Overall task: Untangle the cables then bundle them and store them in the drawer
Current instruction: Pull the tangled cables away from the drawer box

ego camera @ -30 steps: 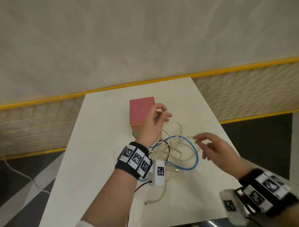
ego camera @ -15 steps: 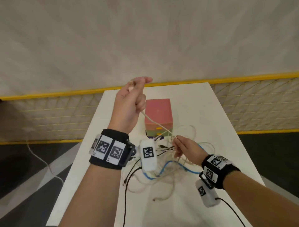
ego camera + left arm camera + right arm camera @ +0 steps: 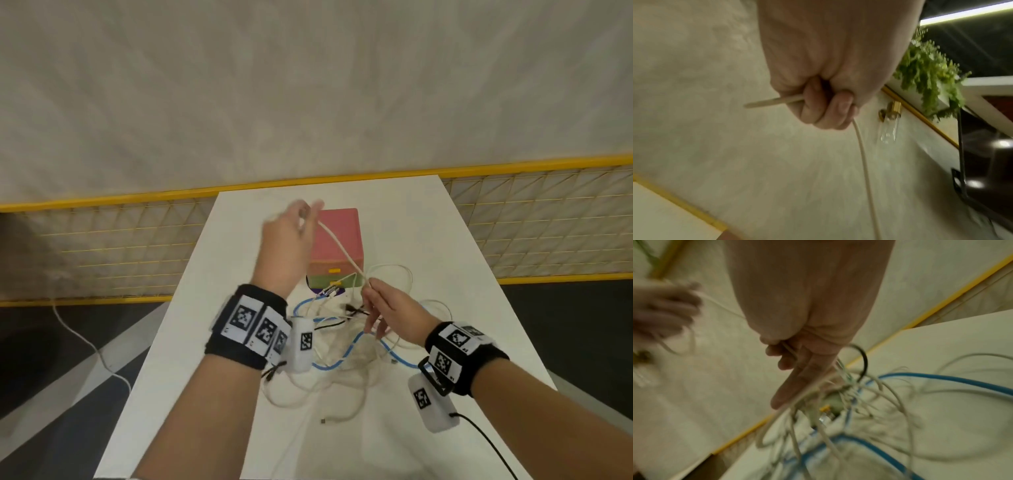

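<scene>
Head view | left hand [image 3: 286, 245] raised, fingers curled gripping white cable [image 3: 340, 247] | right hand [image 3: 388, 310] pinches same cable lower | tangled cables [image 3: 342, 346] beneath both hands on worktop [image 3: 428, 240]

Our left hand [image 3: 286, 245] is raised near the middle of the head view, fingers curled around a cream cable [image 3: 339, 246]. Our right hand [image 3: 394, 313], lower right, pinches the same cable, its other fingers extended downward.
</scene>
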Tool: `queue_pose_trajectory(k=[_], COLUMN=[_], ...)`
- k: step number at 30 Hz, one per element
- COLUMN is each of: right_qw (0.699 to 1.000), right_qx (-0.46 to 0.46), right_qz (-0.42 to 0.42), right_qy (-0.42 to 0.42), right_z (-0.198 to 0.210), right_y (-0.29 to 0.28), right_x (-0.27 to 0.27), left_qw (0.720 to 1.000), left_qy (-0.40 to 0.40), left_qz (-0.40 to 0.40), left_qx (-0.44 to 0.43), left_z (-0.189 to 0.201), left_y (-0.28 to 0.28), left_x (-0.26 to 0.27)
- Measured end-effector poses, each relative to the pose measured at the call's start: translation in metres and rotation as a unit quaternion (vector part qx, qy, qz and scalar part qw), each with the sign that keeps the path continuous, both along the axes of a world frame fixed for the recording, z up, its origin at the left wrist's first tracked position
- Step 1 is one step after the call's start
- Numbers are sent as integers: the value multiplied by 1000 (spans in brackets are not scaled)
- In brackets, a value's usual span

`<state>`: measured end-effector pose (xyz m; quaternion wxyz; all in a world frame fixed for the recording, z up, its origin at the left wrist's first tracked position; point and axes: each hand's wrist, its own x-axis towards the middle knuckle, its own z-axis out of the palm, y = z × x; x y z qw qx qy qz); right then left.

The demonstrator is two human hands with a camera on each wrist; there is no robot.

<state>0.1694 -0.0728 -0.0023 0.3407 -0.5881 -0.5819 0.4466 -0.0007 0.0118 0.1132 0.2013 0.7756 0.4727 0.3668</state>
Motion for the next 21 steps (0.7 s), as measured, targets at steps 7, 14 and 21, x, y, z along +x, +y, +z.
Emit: queue_pose_trajectory(k=[7, 14, 21], right_qw=[998, 978, 978], right_qx=[6, 18, -44], right_qz=[-38, -29, -117], right_qy=[-57, -206, -169], right_z=[-6, 12, 14], right_y=[2, 5, 12], right_x=[5, 4, 9], left_qw=[995, 987, 977], left_qy=[57, -150, -156], left_qz=[60, -46, 122], left_qx=[47, -31, 78], left_z=[-19, -44, -32], left_y=[4, -32, -20], left_x=[-27, -7, -31])
